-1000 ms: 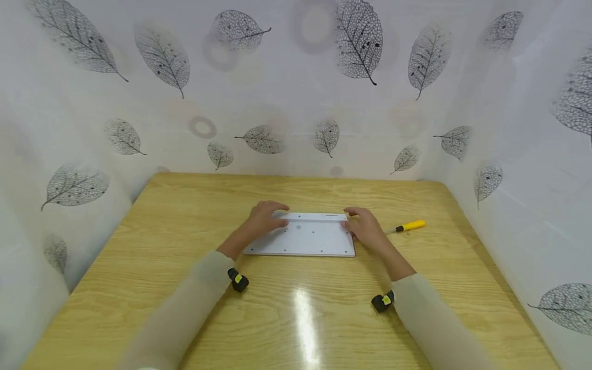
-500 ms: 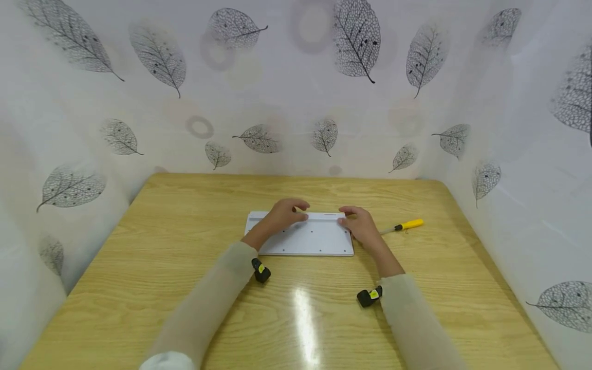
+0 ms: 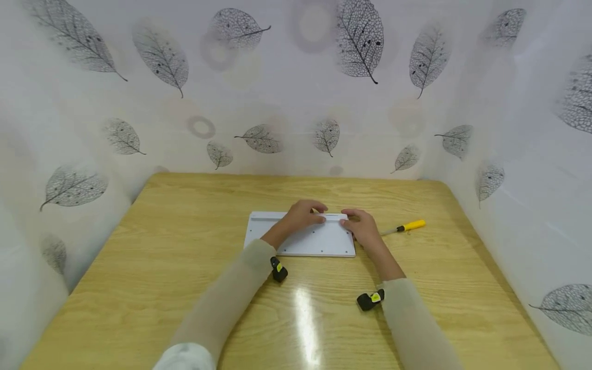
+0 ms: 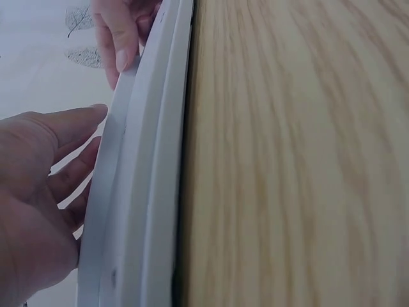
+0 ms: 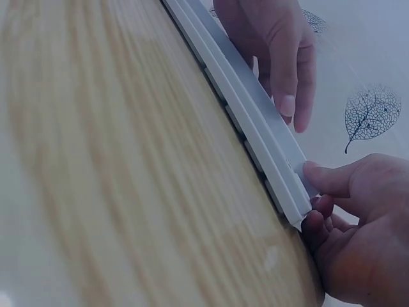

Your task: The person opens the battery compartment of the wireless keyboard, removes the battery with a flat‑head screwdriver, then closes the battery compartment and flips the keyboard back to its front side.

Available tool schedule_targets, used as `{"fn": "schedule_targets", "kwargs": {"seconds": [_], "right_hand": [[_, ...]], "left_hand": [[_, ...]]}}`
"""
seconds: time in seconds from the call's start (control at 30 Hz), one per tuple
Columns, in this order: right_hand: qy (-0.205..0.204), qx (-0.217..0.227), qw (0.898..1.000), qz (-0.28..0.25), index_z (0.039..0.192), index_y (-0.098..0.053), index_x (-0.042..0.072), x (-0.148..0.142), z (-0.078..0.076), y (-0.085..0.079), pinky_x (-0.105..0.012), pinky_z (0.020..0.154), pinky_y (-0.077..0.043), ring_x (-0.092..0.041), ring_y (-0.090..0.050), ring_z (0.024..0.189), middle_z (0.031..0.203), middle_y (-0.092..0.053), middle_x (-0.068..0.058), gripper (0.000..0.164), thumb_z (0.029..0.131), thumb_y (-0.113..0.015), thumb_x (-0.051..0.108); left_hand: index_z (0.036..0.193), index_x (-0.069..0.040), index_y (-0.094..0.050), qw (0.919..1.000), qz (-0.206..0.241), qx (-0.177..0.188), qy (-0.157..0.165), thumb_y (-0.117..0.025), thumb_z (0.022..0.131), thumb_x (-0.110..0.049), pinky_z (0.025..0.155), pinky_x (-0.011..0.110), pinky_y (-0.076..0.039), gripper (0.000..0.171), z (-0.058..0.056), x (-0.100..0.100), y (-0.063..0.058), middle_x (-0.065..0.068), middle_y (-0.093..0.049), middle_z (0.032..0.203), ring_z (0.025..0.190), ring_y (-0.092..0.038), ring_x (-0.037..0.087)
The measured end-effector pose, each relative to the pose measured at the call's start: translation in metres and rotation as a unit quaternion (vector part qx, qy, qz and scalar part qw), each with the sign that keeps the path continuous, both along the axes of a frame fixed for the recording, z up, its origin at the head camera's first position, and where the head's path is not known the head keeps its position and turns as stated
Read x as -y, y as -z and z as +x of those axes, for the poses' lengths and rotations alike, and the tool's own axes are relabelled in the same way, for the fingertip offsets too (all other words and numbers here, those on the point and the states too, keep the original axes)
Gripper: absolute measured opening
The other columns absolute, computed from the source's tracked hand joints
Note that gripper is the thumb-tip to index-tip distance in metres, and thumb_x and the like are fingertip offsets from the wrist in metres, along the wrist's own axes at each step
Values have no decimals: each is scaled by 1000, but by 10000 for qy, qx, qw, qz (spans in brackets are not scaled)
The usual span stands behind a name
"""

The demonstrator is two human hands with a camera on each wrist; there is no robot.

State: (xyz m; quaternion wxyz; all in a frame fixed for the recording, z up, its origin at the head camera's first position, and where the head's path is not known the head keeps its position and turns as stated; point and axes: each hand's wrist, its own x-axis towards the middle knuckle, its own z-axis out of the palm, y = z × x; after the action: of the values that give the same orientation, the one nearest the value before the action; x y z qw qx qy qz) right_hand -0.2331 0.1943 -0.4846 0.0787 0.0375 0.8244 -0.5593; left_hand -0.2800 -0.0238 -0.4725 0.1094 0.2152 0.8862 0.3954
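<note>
A white keyboard (image 3: pixel 319 242) lies face down on the table, its screw-dotted back upward and the raised ridge along the far side. Dark gaps between keys (image 5: pixel 252 158) show beneath its edge in the right wrist view. My right hand (image 3: pixel 364 228) pinches the ridge's right end, thumb (image 5: pixel 323 178) on top and fingers curled at the corner. Close by, my left hand (image 3: pixel 300 216) hovers over the ridge with thumb and fingers apart, loosely bent. In the left wrist view, the left thumb (image 4: pixel 83 119) is beside the ridge; whether it touches is unclear.
A screwdriver with a yellow handle (image 3: pixel 413 225) lies right of the keyboard, its shaft partly behind the right hand. The wooden table (image 3: pixel 185 205) ends at a leaf-patterned curtain (image 3: pixel 277 103) at the back and sides.
My left hand has moved right along the ridge, from the keyboard's left part to near the right hand. The right hand and keyboard have hardly moved.
</note>
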Motion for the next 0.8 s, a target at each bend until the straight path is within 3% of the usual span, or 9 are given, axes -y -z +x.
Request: {"fn": "schedule_targets", "kwargs": {"seconds": [0.13,0.23,0.37,0.6,0.8], "right_hand": [[-15,-48,10000,-43,137,-61,11,0,-1,2,-25,63,-49,-16,-58,79,147,-50,-10,40,99,-66,21],[-25,-171,9999,-3,136,-62,10,-1,-2,2,-32,84,-53,-24,-59,107,150,-48,-11,39,99,-66,20],[27,-327,9994,53,135,-63,7,-2,-3,3,-44,109,-43,-29,-42,140,151,-48,-14,38,98,-66,18],[19,-247,9997,33,134,-63,7,-1,-3,4,-45,103,-47,-31,-51,129,150,-48,-13,36,99,-65,16],[21,-268,9996,115,135,-63,6,-1,-3,2,-45,105,-45,-30,-48,133,150,-49,-14,37,99,-65,16]], "left_hand": [[123,-18,-73,9996,-227,-94,-110,-73,93,-26,89,34,-52,30,-1,-10,1,0,-71,118,104,-65,17],[119,-20,-74,9993,-335,-140,-121,-72,94,-26,91,35,-52,26,0,-14,0,-2,-71,117,106,-64,16],[118,-22,-75,9987,-462,-190,-94,-71,95,-26,93,36,-50,23,1,-17,-1,-3,-70,117,109,-63,15],[118,-23,-75,9981,-557,-254,-79,-71,95,-27,95,37,-50,24,0,-18,0,-3,-70,118,111,-62,15],[116,-23,-76,9977,-598,-317,-73,-71,95,-28,94,36,-50,22,-2,-20,1,-4,-70,116,109,-62,15]]}}
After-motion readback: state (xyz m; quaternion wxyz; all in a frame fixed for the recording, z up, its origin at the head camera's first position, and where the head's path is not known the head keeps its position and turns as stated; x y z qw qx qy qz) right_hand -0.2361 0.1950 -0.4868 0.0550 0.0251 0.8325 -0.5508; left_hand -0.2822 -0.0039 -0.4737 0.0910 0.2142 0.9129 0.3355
